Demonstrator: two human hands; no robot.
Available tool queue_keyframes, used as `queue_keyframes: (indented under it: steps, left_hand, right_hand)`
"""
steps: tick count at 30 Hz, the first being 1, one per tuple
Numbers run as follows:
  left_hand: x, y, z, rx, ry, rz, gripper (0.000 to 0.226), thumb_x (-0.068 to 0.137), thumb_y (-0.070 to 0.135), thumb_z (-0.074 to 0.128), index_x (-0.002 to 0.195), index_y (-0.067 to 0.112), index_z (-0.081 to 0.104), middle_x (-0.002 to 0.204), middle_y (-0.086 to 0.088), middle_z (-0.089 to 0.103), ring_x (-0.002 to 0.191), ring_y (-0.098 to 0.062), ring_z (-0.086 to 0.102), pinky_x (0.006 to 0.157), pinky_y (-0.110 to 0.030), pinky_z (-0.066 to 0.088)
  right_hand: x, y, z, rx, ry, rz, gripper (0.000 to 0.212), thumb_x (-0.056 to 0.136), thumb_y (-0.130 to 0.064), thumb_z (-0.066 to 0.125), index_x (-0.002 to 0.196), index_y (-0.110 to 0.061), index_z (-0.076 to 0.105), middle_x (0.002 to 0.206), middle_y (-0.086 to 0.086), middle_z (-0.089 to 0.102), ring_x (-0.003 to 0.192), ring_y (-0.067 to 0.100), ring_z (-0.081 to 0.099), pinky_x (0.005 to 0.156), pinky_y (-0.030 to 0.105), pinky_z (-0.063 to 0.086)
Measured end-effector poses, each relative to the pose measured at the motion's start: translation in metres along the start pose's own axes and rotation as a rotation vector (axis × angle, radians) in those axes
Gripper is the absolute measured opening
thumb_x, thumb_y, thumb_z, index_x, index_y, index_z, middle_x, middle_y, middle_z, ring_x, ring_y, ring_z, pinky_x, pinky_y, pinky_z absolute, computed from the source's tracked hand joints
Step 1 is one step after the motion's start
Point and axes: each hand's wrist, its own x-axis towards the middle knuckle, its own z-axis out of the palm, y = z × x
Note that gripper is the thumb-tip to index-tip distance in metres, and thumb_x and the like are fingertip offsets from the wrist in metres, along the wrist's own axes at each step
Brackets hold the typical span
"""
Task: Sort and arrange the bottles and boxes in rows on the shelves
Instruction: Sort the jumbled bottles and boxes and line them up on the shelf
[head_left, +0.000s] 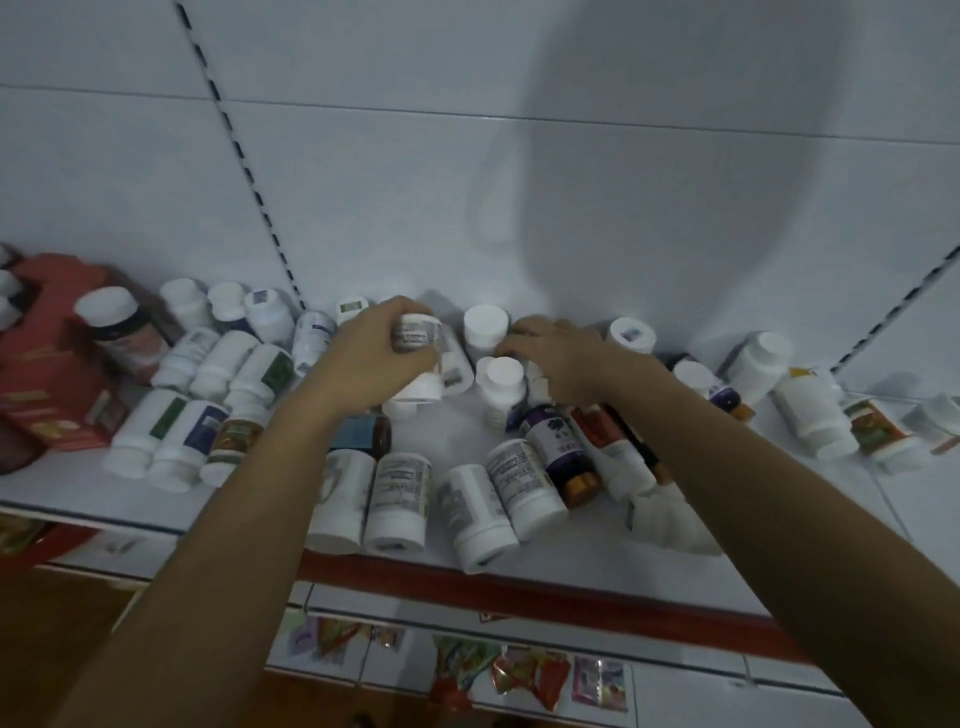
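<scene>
Nearest: lower white shelf (685, 691) with colourful packets (519, 670), blurred.
Above: white shelf with red front edge (545, 590). White plastic bottles lying on sides (397, 499) along near edge, some hidden by forearms.
Mid-shelf: left hand (374, 358) curled round white grey-labelled bottle (418, 338), held tilted above clutter, cap nearward.
Right hand (550, 358) just right, fingers bent over upright white-capped bottle (501, 384). Fingertips hidden, grip impossible to tell.
Far left: red cardboard box (52, 374), partly cut off.
Far: white back panel (363, 182), shadowed.
</scene>
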Motion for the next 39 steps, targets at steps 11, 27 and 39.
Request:
queue_keyframes:
  steps: [11,27,39]
  left_hand:
    - [-0.010,-0.005,-0.020,-0.486,0.018,-0.127,0.023,0.098,0.015,0.063,0.121,0.018,0.060,0.113,-0.013,0.067,0.088,-0.018,0.068,0.073,-0.039,0.058]
    - [-0.015,-0.044,-0.076,-1.254,0.127,-0.389,0.049,0.091,0.063,0.056,0.108,0.019,0.070,0.083,-0.005,0.069,0.068,-0.015,0.063,0.058,-0.025,0.054]
    - [-0.073,-0.110,-0.205,-1.491,0.233,-0.104,0.071,0.062,0.032,0.094,0.123,0.007,0.066,0.110,-0.018,0.072,0.095,-0.031,0.072,0.081,-0.049,0.062]
  right_hand:
    - [0.015,-0.002,0.000,-0.269,-0.024,-0.068,0.065,0.086,-0.044,0.074,0.142,-0.045,0.041,0.134,0.001,0.037,0.113,0.029,0.051,0.088,0.044,0.047]
    - [0.017,-0.082,-0.083,0.537,0.625,0.120,0.041,0.084,-0.039,0.079,0.114,-0.024,0.056,0.100,-0.014,0.064,0.078,-0.001,0.061,0.065,0.008,0.043]
    - [0.150,-0.227,-0.093,0.726,0.443,-0.023,0.028,0.087,-0.038,0.071,0.108,-0.024,0.057,0.094,-0.009,0.063,0.082,0.012,0.062,0.066,0.023,0.046]
